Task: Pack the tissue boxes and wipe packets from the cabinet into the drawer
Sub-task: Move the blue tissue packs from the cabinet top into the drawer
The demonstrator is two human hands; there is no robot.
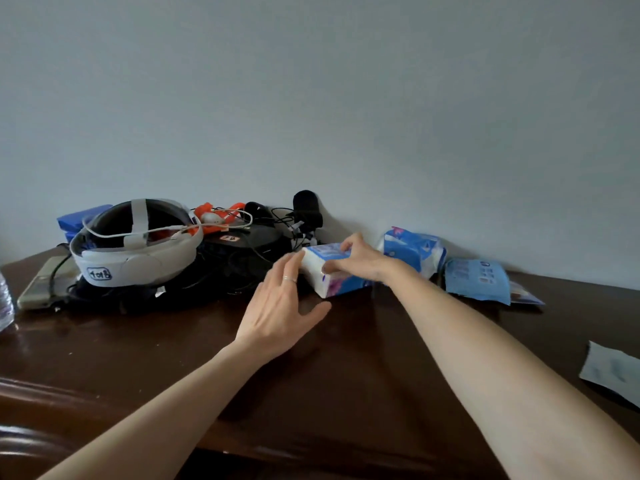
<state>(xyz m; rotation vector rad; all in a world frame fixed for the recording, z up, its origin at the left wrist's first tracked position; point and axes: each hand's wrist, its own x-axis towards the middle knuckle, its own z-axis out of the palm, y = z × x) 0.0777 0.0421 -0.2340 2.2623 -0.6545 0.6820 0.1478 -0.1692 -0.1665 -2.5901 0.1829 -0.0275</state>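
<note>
Right hand (360, 259): I see it clamped on the tissue pack (327, 273), at 12 o'clock.
Left hand (280, 299): fingers apart, touching it.
Print: unreadable.

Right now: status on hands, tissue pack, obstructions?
Right hand gripping tissue pack from above. Left hand open, fingers at pack's left end. Headset and cable clutter close on left.

Dark glossy wooden cabinet top (138, 348), shiny crinkled plastic-wrapped tissue pack (332, 275), matt white plastic headset (138, 258).
</note>
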